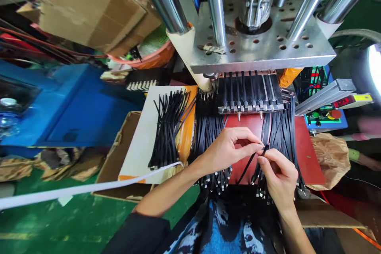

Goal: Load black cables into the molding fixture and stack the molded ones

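Black cable [247, 167], one strand: its upper end is between the fingertips, over the near half of the red tabletop [306, 156], on the near side of the cable fixture [250, 108]. The tail slants down to the near left.

Possible faults (judgement): the cable could slip or twist, since the grip covers only a short length near one end. The trailing part could snag among loose strands of the right cable pile [281, 133], close beside and under the right hand [281, 174]; cause would be the loose, crossing lay of that pile. The left forearm reaches across the near part of the left cable pile [212, 133] and could drag strands out of order if lowered. The steel press plate [262, 58] stands above the far side of the fixture; fingers put under it would risk a crush if it came down.

Hands: left hand [228, 149] comes in from the left, thumb and forefinger pinched together on the cable's end, other fingers loosely bent. Right hand: thumb and index finger pinching just beside, remaining fingers curled inward. Fingertips nearly meet; exact contact on the end too small to resolve.
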`<state>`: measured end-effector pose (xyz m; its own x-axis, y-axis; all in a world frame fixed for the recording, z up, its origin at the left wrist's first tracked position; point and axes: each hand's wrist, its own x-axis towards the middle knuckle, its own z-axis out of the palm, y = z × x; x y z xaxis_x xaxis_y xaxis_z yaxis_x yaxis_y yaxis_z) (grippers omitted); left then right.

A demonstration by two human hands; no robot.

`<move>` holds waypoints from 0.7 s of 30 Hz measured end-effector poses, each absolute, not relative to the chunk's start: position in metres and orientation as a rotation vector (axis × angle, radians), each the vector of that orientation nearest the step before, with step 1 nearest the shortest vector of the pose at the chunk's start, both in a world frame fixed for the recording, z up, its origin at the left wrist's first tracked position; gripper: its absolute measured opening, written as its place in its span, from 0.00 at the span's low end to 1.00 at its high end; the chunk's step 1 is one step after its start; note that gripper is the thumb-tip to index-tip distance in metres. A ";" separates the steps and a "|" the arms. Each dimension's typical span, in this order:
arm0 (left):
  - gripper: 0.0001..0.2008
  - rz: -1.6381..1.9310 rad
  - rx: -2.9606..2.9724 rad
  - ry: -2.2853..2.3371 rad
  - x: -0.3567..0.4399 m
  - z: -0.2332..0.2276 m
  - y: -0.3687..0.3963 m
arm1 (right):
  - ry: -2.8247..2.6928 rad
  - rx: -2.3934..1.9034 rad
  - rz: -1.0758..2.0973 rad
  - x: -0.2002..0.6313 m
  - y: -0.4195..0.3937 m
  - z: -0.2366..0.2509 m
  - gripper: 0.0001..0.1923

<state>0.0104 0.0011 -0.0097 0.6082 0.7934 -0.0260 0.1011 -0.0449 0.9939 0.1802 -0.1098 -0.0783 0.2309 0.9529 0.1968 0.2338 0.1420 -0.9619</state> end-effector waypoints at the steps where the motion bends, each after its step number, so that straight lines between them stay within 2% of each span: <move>1: 0.06 0.663 1.519 0.782 0.010 -0.009 0.002 | -1.276 -1.314 0.797 0.179 -0.106 -0.075 0.04; 7: 0.08 0.673 1.507 0.815 0.011 -0.010 0.002 | -1.318 -1.284 0.853 0.173 -0.093 -0.065 0.05; 10: 0.07 0.747 1.635 0.840 0.014 -0.012 0.006 | -1.264 -1.346 0.949 0.168 -0.090 -0.070 0.12; 17: 0.09 1.041 1.777 1.051 0.033 -0.030 0.077 | -1.584 -1.337 1.579 0.176 -0.115 -0.081 0.19; 19: 0.09 1.038 1.913 1.090 0.045 -0.039 0.107 | -1.743 -1.343 1.578 0.204 -0.105 -0.064 0.19; 21: 0.09 1.003 2.063 1.149 0.058 -0.047 0.132 | -1.836 -1.426 1.376 0.238 -0.074 -0.041 0.19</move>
